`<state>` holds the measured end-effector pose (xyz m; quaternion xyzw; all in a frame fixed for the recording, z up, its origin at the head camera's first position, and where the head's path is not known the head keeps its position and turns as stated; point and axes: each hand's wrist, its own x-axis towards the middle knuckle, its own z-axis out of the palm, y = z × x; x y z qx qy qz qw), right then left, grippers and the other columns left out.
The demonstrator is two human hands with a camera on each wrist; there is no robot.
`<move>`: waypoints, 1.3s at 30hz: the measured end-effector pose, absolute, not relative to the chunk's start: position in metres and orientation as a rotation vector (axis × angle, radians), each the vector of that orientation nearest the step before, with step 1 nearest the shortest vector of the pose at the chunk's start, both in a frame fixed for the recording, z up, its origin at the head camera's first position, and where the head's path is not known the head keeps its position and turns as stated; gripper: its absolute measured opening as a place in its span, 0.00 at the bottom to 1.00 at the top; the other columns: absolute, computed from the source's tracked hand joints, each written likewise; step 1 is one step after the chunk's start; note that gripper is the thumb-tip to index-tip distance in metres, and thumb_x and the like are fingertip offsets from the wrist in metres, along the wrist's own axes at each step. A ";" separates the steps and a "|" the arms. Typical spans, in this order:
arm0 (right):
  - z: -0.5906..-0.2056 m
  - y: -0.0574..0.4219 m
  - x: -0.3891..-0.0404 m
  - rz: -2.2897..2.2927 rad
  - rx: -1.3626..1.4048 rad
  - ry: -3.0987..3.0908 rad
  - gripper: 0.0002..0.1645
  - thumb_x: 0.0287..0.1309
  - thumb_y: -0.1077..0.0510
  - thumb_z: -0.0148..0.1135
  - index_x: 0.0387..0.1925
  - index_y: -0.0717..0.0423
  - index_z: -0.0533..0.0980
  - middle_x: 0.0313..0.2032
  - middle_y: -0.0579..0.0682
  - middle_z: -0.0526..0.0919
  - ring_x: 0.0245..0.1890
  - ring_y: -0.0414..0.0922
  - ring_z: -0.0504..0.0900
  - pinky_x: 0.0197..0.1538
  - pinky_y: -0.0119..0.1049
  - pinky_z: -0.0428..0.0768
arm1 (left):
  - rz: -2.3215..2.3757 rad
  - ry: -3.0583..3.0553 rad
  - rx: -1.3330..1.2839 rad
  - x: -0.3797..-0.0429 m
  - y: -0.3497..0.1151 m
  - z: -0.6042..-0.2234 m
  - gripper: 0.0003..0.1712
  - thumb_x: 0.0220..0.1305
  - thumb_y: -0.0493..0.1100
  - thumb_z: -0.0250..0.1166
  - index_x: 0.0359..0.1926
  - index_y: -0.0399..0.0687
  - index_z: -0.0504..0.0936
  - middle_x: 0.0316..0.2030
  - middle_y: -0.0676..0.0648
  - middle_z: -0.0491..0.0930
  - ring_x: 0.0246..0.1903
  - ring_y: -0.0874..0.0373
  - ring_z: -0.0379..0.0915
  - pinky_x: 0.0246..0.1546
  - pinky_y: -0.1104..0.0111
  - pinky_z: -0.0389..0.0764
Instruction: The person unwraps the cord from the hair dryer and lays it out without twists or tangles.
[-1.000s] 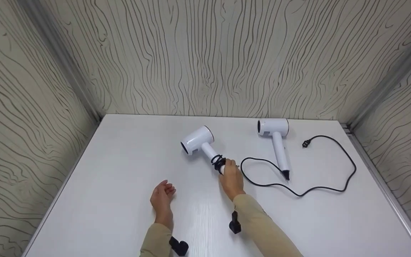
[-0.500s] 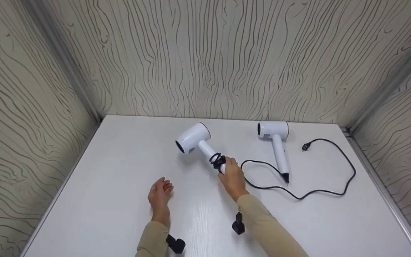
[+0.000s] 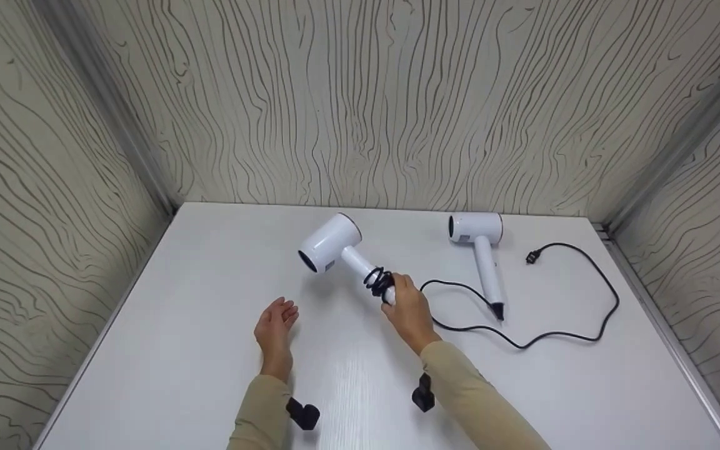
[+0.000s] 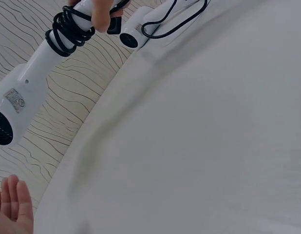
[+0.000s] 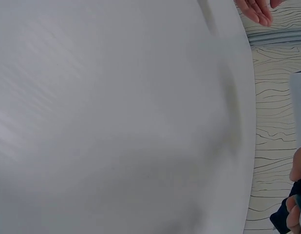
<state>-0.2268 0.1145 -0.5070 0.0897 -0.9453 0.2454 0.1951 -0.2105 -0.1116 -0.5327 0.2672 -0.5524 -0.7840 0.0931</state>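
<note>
My right hand (image 3: 411, 315) grips the lower handle of a white hair dryer (image 3: 330, 240). Its black cord (image 3: 377, 281) is wound around that handle in several loops. The dryer hangs tilted over the table with its head toward the upper left; the left wrist view shows its shadow apart from it. My left hand (image 3: 275, 326) is over the table to the lower left of the dryer's head, palm turned inward, fingers loosely bent and holding nothing. At the right edge of the right wrist view, only the thumb and some fingertips (image 5: 299, 165) of my right hand show.
A second white hair dryer (image 3: 489, 269) lies at the back right of the white table (image 3: 210, 262). Its black cord (image 3: 554, 334) spreads in loose curves to a plug (image 3: 532, 256). Wood-patterned walls (image 3: 360, 112) enclose the back and sides.
The right hand has raised the hair dryer and shifted its head leftward. My left hand has moved slightly forward and left. The second dryer stays where it was.
</note>
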 end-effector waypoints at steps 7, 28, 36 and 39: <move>-0.504 0.121 -0.228 0.651 0.305 -2.636 0.30 0.42 0.66 0.74 0.49 0.66 0.72 0.40 0.58 0.81 0.39 0.52 0.86 0.45 0.42 0.86 | -2.351 -1.759 0.703 -0.219 -0.114 -0.520 0.25 0.75 0.43 0.45 0.64 0.30 0.66 0.59 0.32 0.76 0.50 0.58 0.82 0.57 0.71 0.80; -0.494 0.122 -0.225 0.577 0.444 -2.636 0.33 0.40 0.65 0.76 0.50 0.64 0.72 0.41 0.55 0.81 0.39 0.50 0.86 0.46 0.39 0.86 | -2.537 -1.880 0.555 -0.228 -0.121 -0.499 0.41 0.72 0.62 0.46 0.72 0.37 0.54 0.67 0.33 0.66 0.67 0.43 0.66 0.70 0.59 0.68; -0.492 0.121 -0.223 0.566 0.528 -2.628 0.31 0.41 0.64 0.75 0.49 0.63 0.73 0.40 0.54 0.81 0.38 0.49 0.86 0.44 0.37 0.86 | -2.493 -1.985 0.584 -0.230 -0.118 -0.500 0.46 0.68 0.68 0.47 0.70 0.36 0.58 0.65 0.35 0.66 0.64 0.44 0.69 0.68 0.59 0.72; -0.492 0.121 -0.223 0.563 0.549 -2.637 0.30 0.42 0.64 0.75 0.50 0.62 0.73 0.40 0.54 0.81 0.39 0.48 0.86 0.45 0.37 0.86 | -2.471 -2.026 0.609 -0.230 -0.118 -0.500 0.47 0.66 0.71 0.47 0.70 0.38 0.59 0.64 0.36 0.66 0.63 0.46 0.69 0.68 0.58 0.72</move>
